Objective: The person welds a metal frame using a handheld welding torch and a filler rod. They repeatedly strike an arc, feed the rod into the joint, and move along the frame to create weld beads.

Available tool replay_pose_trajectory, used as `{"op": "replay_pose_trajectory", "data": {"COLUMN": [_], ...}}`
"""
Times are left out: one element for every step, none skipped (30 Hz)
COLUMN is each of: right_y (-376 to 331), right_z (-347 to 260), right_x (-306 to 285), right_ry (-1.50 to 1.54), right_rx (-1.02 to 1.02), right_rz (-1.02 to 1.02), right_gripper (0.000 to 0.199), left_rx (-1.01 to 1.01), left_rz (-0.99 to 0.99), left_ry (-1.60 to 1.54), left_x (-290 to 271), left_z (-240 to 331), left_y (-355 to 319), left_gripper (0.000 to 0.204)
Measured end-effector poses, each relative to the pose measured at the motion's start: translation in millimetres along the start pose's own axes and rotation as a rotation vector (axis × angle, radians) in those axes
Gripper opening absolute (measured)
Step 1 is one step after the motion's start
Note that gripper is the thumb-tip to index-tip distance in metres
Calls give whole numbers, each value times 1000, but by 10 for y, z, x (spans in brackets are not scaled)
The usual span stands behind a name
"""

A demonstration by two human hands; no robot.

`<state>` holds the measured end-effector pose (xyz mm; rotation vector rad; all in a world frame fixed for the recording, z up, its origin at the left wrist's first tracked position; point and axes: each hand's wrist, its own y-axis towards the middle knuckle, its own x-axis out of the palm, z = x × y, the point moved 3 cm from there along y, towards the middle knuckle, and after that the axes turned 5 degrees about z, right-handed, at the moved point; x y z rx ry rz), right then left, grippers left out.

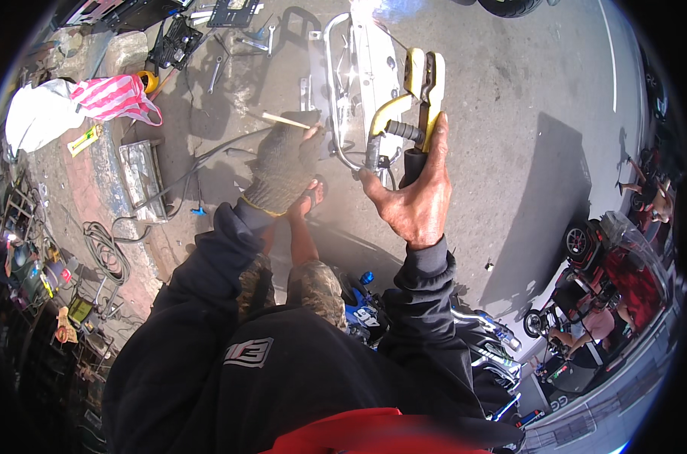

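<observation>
My bare right hand (419, 200) is closed around a yellow welding electrode holder (432, 91) with a dark handle. From its jaws a thin rod runs up and left toward a bright bluish glare at the top edge. A grey knitted work glove covers my left hand (283, 163), which is closed on a thin pale rod (286, 120); the glove hides part of its grip. Beyond and between my hands lies a silvery metal tube frame (332, 83) with a flat bar, partly washed out by glare.
Wrenches (215, 74) and an open black tool case (178, 41) lie at the far left. A white and pink striped bag (120, 98), a metal box (143, 181) and a coiled cable (105, 253) are at left. Motorcycles (494, 348) stand near right; people and vehicles are farther right.
</observation>
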<state>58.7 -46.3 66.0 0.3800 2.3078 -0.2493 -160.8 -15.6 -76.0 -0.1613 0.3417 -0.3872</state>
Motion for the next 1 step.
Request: {"op": "replay_pose_trajectory", "data": {"right_y": [-7], "right_z": [-7], "right_x": [-7], "right_ry": [3], "right_rx": [8], "right_rz": [-6], "right_gripper": [122], "left_rx": [0], "left_rz": [0], "left_ry": [0], "left_x": [-1], "left_z": [7], "left_y": [2], "left_gripper": [94]}}
